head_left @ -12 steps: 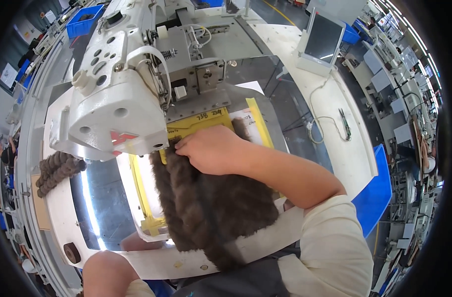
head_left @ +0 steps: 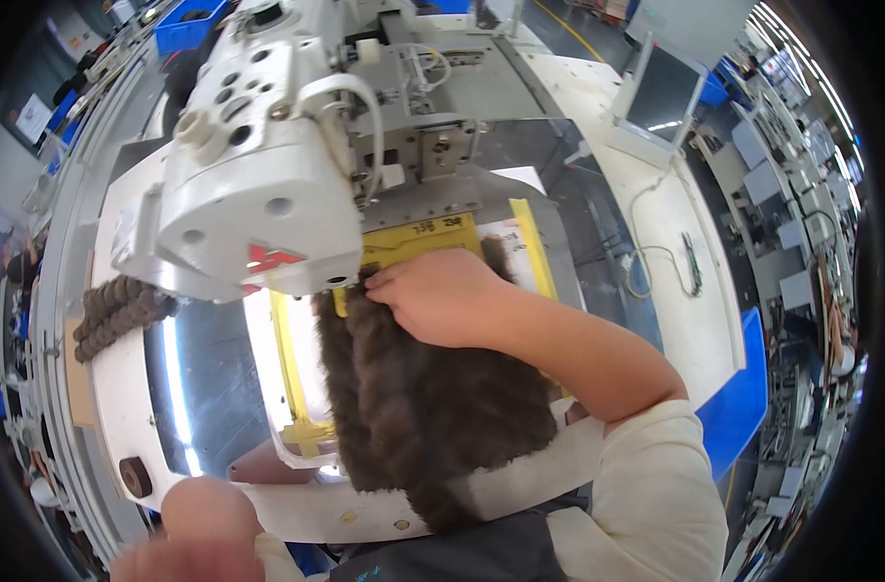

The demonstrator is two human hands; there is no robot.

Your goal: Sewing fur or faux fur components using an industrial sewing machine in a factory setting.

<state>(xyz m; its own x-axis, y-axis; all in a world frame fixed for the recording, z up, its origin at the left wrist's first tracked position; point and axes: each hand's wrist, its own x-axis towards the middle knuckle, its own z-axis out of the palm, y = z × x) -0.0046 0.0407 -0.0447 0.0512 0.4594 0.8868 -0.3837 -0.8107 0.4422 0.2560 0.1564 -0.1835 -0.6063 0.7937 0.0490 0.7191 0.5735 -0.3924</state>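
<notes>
My right hand [head_left: 440,296] lies palm down on the top edge of a brown furry fabric piece [head_left: 423,407], pressing it against a yellow template frame [head_left: 418,242] under the head of a white sewing machine [head_left: 258,184]. The fur hangs over the table's front edge toward me. My left hand [head_left: 195,529] is blurred at the lower left edge, near the table's front rim, and I cannot tell whether it holds anything.
A stack of brown fur strips [head_left: 112,315] sits on the left of the table. A shiny metal plate [head_left: 200,388] surrounds the template. A screen [head_left: 660,92] and a cable [head_left: 670,257] are at the right. Blue bins [head_left: 185,34] stand behind the machine.
My right hand has slid slightly left along the fur's top edge. My left hand has risen a little at the lower left.
</notes>
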